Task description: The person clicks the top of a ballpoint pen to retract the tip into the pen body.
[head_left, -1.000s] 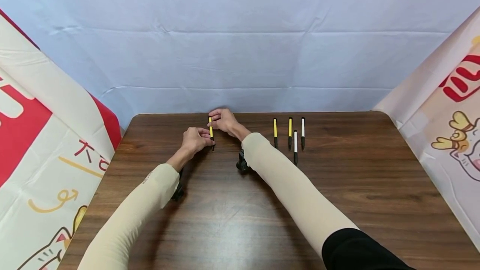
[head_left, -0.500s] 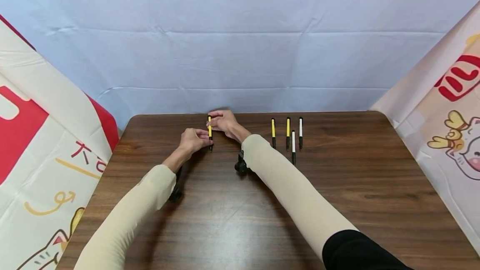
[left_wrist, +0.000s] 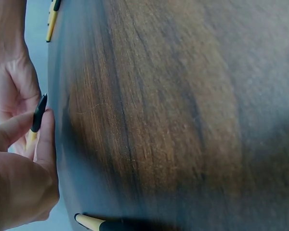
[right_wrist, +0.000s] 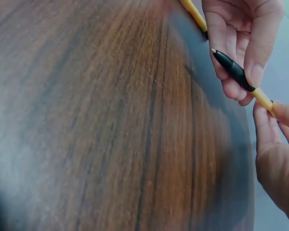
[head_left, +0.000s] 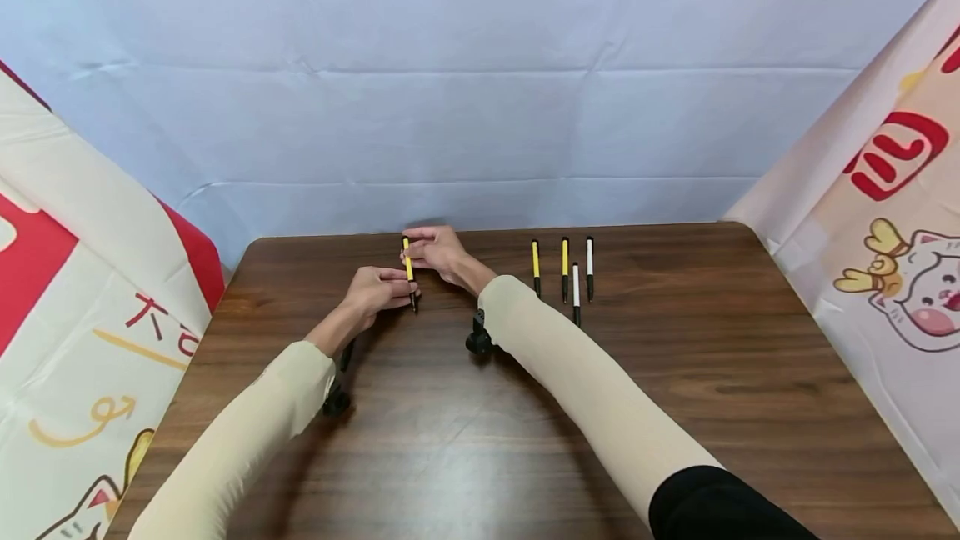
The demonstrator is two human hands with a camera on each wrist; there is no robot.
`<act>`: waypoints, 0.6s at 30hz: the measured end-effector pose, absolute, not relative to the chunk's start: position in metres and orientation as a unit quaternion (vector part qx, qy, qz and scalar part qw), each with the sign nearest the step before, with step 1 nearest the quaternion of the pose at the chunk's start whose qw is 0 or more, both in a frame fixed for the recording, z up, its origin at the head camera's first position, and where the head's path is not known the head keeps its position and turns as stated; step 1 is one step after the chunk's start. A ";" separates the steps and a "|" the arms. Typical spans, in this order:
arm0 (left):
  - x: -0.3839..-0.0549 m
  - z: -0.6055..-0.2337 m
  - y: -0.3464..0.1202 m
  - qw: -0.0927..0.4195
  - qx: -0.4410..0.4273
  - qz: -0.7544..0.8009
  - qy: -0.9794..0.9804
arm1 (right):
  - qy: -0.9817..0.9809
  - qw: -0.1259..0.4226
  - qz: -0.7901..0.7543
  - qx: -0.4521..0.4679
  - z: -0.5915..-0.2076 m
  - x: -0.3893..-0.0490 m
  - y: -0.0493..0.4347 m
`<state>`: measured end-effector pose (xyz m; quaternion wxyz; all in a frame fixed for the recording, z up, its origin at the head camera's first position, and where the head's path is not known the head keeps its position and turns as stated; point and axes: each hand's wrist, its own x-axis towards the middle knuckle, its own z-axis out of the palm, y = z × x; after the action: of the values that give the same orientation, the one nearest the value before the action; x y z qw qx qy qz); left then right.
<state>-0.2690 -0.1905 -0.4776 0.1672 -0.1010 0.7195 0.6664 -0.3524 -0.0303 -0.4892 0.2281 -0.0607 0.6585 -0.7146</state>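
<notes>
A yellow pen with a black tip section (head_left: pixel 408 263) is held between both hands at the table's far side. My left hand (head_left: pixel 371 290) pinches its black lower part between thumb and fingers. My right hand (head_left: pixel 441 253) pinches the yellow upper end. In the right wrist view the black grip (right_wrist: pixel 233 70) points away from the right hand, its writing tip bare. Another yellow pen (left_wrist: pixel 89 222) lies on the table near the left hand in the left wrist view; in the head view the left arm seems to hide it.
To the right lie two yellow pens (head_left: pixel 565 261) (head_left: pixel 536 258) and two white pens (head_left: pixel 590 258) (head_left: pixel 576 282) on the brown wooden table (head_left: pixel 675 373). A pale cloth (head_left: pixel 450 107) hangs behind the far edge. Printed cloths (head_left: pixel 900 273) stand at both sides.
The head view has shifted slightly, so everything sits a little further left and lower. Both hands keep their hold on the yellow pen, with little other movement.
</notes>
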 end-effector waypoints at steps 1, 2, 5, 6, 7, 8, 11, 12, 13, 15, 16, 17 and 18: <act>-0.268 -0.477 -0.191 0.171 -0.101 0.669 0.716 | 0.656 0.229 -0.716 -0.062 -0.488 -0.352 -0.030; -0.268 -0.476 -0.191 0.174 -0.100 0.672 0.713 | 0.655 0.229 -0.717 -0.064 -0.487 -0.351 -0.030; -0.266 -0.476 -0.193 0.180 -0.097 0.675 0.709 | 0.655 0.231 -0.716 -0.071 -0.485 -0.349 -0.029; -0.266 -0.476 -0.194 0.182 -0.096 0.675 0.708 | 0.656 0.232 -0.715 -0.072 -0.485 -0.348 -0.029; -0.265 -0.476 -0.194 0.184 -0.094 0.676 0.707 | 0.656 0.233 -0.714 -0.074 -0.485 -0.347 -0.029; -0.265 -0.476 -0.194 0.187 -0.092 0.677 0.706 | 0.657 0.236 -0.712 -0.076 -0.484 -0.347 -0.028; -0.265 -0.477 -0.195 0.196 -0.086 0.678 0.703 | 0.657 0.244 -0.708 -0.080 -0.484 -0.346 -0.026; -0.264 -0.477 -0.195 0.198 -0.083 0.680 0.701 | 0.656 0.247 -0.708 -0.082 -0.484 -0.346 -0.025; -0.264 -0.477 -0.196 0.200 -0.081 0.680 0.700 | 0.655 0.249 -0.708 -0.086 -0.484 -0.346 -0.024; -0.264 -0.478 -0.197 0.204 -0.075 0.681 0.699 | 0.657 0.251 -0.705 -0.092 -0.484 -0.345 -0.023; -0.263 -0.478 -0.198 0.206 -0.072 0.682 0.698 | 0.657 0.251 -0.705 -0.094 -0.484 -0.345 -0.022; -0.263 -0.477 -0.198 0.208 -0.070 0.683 0.697 | 0.657 0.252 -0.704 -0.095 -0.484 -0.344 -0.020; -0.262 -0.477 -0.198 0.210 -0.068 0.684 0.695 | 0.658 0.252 -0.704 -0.095 -0.484 -0.344 -0.019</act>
<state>-0.2622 -0.1983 -0.4771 0.2102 -0.0680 0.6951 0.6841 -0.3438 -0.0195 -0.4837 0.2515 -0.0953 0.6576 -0.7037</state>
